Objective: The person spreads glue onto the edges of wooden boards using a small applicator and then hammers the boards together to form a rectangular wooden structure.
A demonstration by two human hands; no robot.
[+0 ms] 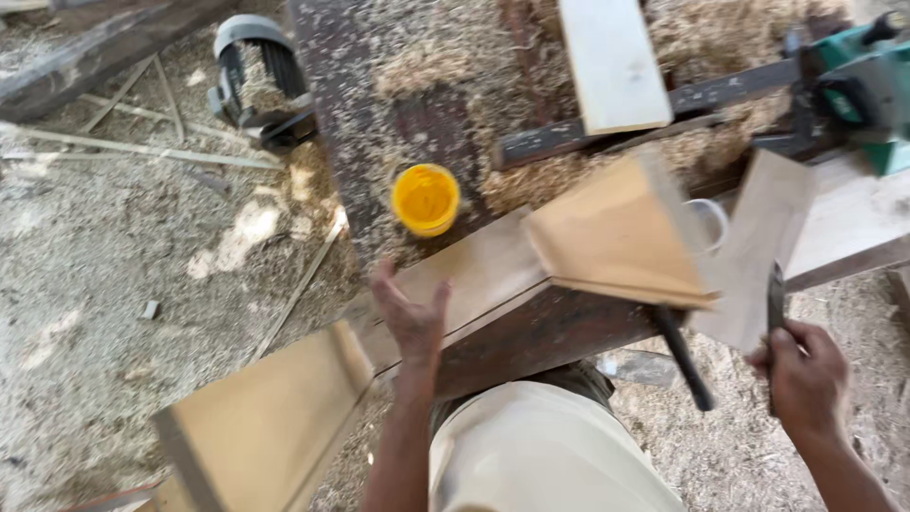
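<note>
My left hand (410, 318) is spread open, fingers apart, resting against the near edge of a long wooden board assembly (474, 275) that lies over the bench edge. My right hand (806, 374) is closed around the dark handle of a tool (775, 303) that points up toward a flat wooden panel (758, 251). A boxed plywood piece (616, 232) sits between the hands, blurred by motion. A dark hammer-like handle (682, 356) sticks out from beneath it.
A yellow open pot (426, 198) stands on the sawdust-covered bench (398, 104). A pale plank (611, 62) lies at the back, a green power tool (867, 85) at the right. An electric motor (254, 71) and thin wood strips lie on the shavings-strewn floor.
</note>
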